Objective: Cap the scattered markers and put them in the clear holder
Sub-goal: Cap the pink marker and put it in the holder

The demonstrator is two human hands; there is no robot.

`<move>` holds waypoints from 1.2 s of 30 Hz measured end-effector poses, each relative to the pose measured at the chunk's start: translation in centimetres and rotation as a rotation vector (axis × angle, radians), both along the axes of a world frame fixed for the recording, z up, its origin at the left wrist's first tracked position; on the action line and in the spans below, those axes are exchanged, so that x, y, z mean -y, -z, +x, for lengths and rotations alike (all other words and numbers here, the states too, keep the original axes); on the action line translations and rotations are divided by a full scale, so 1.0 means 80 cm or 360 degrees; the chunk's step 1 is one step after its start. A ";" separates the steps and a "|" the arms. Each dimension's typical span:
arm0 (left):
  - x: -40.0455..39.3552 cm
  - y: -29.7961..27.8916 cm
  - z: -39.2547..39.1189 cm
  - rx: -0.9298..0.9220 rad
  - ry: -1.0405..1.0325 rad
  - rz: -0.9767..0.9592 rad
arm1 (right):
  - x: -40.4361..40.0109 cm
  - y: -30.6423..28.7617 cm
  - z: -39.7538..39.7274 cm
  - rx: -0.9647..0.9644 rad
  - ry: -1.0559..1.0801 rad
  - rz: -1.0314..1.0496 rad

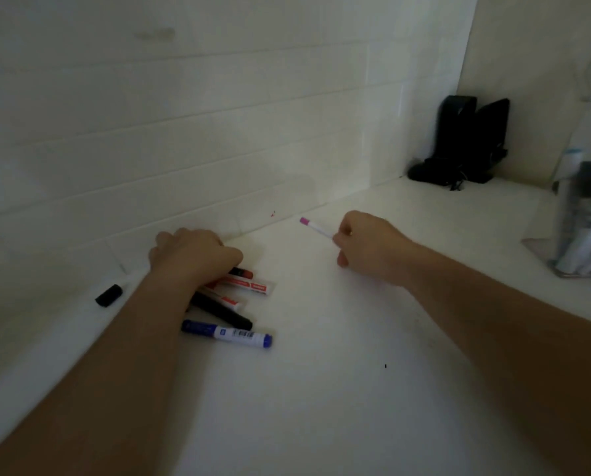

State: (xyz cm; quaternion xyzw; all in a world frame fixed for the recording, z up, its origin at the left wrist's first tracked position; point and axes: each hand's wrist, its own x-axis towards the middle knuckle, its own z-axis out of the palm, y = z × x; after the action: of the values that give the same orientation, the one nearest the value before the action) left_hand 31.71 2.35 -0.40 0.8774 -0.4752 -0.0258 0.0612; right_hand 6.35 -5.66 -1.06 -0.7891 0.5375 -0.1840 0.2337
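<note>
My right hand (366, 247) is closed around a thin white marker with a pink end (313, 226), held above the white counter and pointing up-left. My left hand (191, 254) rests palm down on a pile of markers near the wall; whether its fingers grip one is hidden. In the pile lie a red-and-white marker (252, 286), a black marker (225, 312) and a blue-capped marker (228, 334). A loose black cap (108, 295) lies to the left of my left forearm. The clear holder (582, 214) stands at the far right with several markers inside.
A white tiled wall (201, 132) runs along the back of the counter (321, 389). A black object with cables (462, 142) stands in the far corner, left of the holder.
</note>
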 end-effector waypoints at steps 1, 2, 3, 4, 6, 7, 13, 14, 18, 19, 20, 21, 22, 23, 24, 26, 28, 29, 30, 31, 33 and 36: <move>0.001 0.001 -0.002 -0.0012 -0.0009 0.0026 | -0.004 0.000 -0.013 0.0124 0.0004 0.0085; 0.003 0.003 -0.002 -0.0019 -0.0019 0.0036 | -0.008 0.001 -0.024 0.0220 0.0005 0.0137; 0.004 0.004 -0.003 -0.0006 -0.0021 0.0025 | -0.012 0.002 -0.033 0.0285 0.0009 0.0161; 0.004 0.004 -0.003 0.0014 -0.0009 -0.0007 | -0.017 0.004 -0.040 0.0337 0.0008 0.0162; 0.005 0.005 -0.005 0.0050 0.0042 -0.0106 | -0.026 0.008 -0.051 0.0459 -0.0022 0.0139; 0.005 0.006 -0.005 0.0067 0.0072 -0.0155 | -0.029 0.011 -0.054 0.0535 -0.0043 0.0125; 0.006 0.006 -0.019 0.0011 0.0058 -0.0163 | -0.033 0.018 -0.063 0.0704 -0.0043 0.0099; 0.008 0.007 -0.022 0.0007 0.0065 -0.0149 | -0.032 0.018 -0.062 0.0713 -0.0035 0.0109; 0.011 0.012 -0.029 -0.0072 0.0117 -0.0186 | -0.033 0.018 -0.061 0.0695 -0.0041 0.0133; 0.012 0.012 -0.031 -0.0075 0.0129 -0.0194 | -0.033 0.018 -0.061 0.0676 -0.0051 0.0128; 0.012 0.012 -0.033 -0.0073 0.0136 -0.0195 | -0.034 0.017 -0.061 0.0649 -0.0061 0.0121; 0.012 0.013 -0.034 -0.0071 0.0143 -0.0192 | -0.035 0.017 -0.061 0.0624 -0.0069 0.0112; 0.012 0.014 -0.036 -0.0064 0.0156 -0.0191 | -0.035 0.016 -0.061 0.0606 -0.0077 0.0103; 0.013 0.016 -0.036 -0.0058 0.0174 -0.0195 | -0.036 0.016 -0.061 0.0594 -0.0083 0.0095; 0.013 0.017 -0.037 -0.0057 0.0196 -0.0205 | -0.037 0.015 -0.061 0.0588 -0.0088 0.0097; 0.014 0.017 -0.036 -0.0109 0.0276 -0.0310 | -0.039 0.014 -0.062 0.0613 -0.0094 0.0132; 0.013 0.011 -0.040 -0.0237 0.0410 -0.0515 | -0.041 0.012 -0.065 0.0668 -0.0108 0.0132; 0.012 0.007 -0.044 -0.0303 0.0478 -0.0612 | -0.042 0.011 -0.066 0.0676 -0.0125 0.0100; 0.010 0.003 -0.050 -0.0383 0.0540 -0.0694 | -0.042 0.010 -0.067 0.0668 -0.0146 0.0060; 0.008 0.001 -0.055 -0.0490 0.0597 -0.0754 | -0.043 0.010 -0.068 0.0657 -0.0168 0.0025; 0.004 -0.002 -0.067 -0.0690 0.0710 -0.0805 | -0.045 0.012 -0.068 0.0664 -0.0194 -0.0005; 0.000 -0.001 -0.078 -0.0808 0.0846 -0.0809 | -0.046 0.016 -0.067 0.0705 -0.0200 -0.0009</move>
State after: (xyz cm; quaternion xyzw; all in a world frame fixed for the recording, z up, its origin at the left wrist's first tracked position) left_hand 25.48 2.33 -0.30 0.6476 -0.6454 -0.1374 0.3809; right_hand 1.03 -1.99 -2.31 -0.7621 0.4223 -0.3392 0.3547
